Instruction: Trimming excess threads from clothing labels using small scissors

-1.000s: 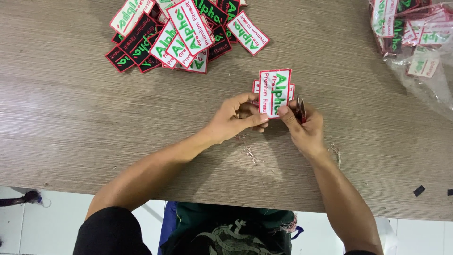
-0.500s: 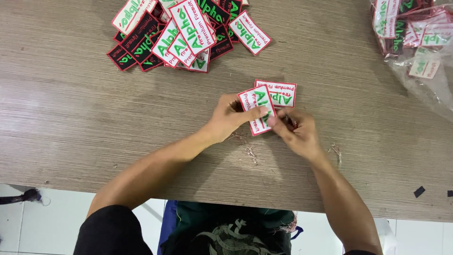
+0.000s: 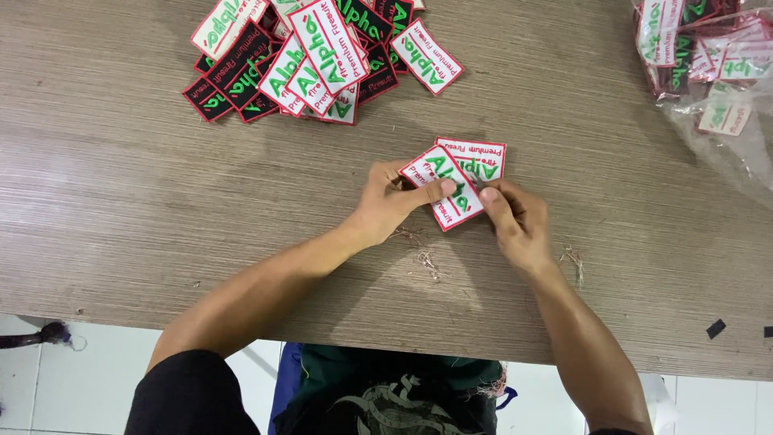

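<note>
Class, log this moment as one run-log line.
left hand: holds white patch | right hand: pinches its edge | second patch: flat on table

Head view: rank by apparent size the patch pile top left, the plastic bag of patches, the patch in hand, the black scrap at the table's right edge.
1. Patch pile; plastic bag looks similar but is cropped, so unsure.
2. Held patch, pinched by left hand and right hand.
3. Black scrap.
</note>
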